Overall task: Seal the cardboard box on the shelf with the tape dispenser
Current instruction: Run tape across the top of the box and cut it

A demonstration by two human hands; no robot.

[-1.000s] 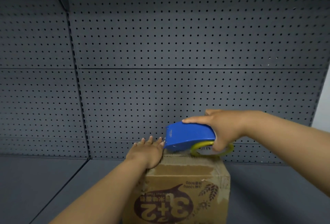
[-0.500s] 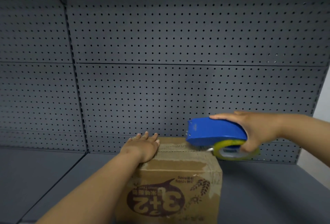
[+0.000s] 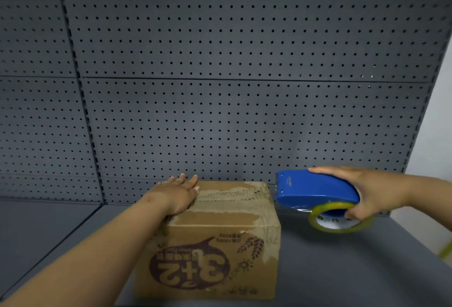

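One cardboard box (image 3: 220, 238) on grey shelf (image 3: 342, 270), pegboard (image 3: 244, 86) behind; left hand (image 3: 176, 196) flat, right hand (image 3: 371, 191) gripping dispenser (image 3: 315, 190)

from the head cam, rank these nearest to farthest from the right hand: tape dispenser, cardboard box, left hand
1. Tape dispenser: gripped in the right hand, off the box's right side.
2. Cardboard box: on the shelf, left of the dispenser.
3. Left hand: flat on the box's far-left top corner.
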